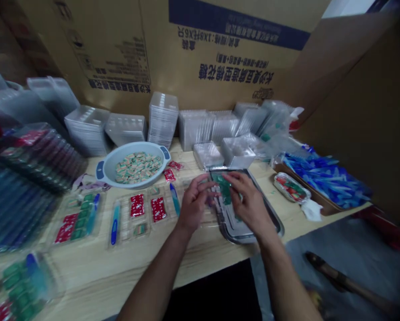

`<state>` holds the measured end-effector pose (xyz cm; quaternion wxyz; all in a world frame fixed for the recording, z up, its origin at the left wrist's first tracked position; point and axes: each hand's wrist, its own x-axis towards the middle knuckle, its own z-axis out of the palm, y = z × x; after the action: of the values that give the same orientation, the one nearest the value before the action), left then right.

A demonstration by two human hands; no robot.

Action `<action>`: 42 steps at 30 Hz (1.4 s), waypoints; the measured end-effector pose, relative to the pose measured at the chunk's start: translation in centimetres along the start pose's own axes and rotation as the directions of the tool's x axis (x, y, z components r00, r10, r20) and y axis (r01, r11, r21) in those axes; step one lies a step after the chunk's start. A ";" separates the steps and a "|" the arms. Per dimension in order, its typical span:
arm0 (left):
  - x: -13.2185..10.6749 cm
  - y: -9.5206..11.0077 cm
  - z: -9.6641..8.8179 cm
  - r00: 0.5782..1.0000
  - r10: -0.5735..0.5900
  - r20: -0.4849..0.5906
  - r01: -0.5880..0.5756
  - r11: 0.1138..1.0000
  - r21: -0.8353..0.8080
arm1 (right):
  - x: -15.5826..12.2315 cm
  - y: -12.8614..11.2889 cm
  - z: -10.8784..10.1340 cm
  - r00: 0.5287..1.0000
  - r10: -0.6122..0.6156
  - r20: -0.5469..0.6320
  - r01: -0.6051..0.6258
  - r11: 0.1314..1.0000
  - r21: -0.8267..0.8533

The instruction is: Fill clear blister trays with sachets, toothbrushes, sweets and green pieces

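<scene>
Green foil pkts [224, 189] in shallow steel tray [271, 217], tray on pale wood table [126, 272]. R hand [248, 204] resting on pkts, fingers pointing down, blurred; can't tell if gripping. L hand [195, 204] just beside, near tray's left edge, fingers curled & apart, nothing visibly held. Left of tray: clear blister trays [137, 232] w/ red pkts [137, 205] & slim blue items [115, 225]. Behind those, grey bowl w/ blue handles [101, 171], heaped w/ small green-&-cream pkts [138, 167]. Farther back, stacks of clear plastic trays [162, 118] against cardboard carton [220, 58] w/ blue Chinese print. Far right, brown box tray [307, 189] of blue-&-white items [327, 180]; oval pack w/ red & green contents [291, 187] just beside it.
</scene>
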<state>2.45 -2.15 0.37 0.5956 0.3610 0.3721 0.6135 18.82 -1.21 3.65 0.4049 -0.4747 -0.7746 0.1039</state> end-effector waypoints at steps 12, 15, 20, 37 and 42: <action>1.0 1.8 -0.6 0.947 -0.085 -0.310 0.059 0.994 -0.093 | -6.6 6.3 -4.4 0.910 0.385 0.152 -0.324 0.891 -0.319; 0.9 1.3 -0.2 0.956 -0.092 -0.278 0.079 0.995 -0.059 | -7.2 4.8 -2.8 0.892 0.397 0.218 -0.236 0.818 -0.524; 0.7 0.3 0.1 0.966 0.006 -0.257 0.014 0.997 0.075 | -7.2 4.4 -0.9 0.894 0.384 0.230 -0.162 0.755 -0.635; -0.6 -1.4 0.8 0.952 0.235 0.194 -0.300 0.836 0.459 | -2.9 -0.2 0.6 0.967 0.254 0.018 -0.254 0.965 0.057; -0.4 -1.5 0.7 0.950 0.290 0.113 -0.304 0.786 0.538 | -2.9 -1.0 1.6 0.985 0.163 0.061 -0.146 0.964 -0.221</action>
<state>3.77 -2.50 -0.68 0.3674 0.5779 0.4633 0.5625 17.66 -3.77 1.59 0.3111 -0.5702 -0.7572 0.0691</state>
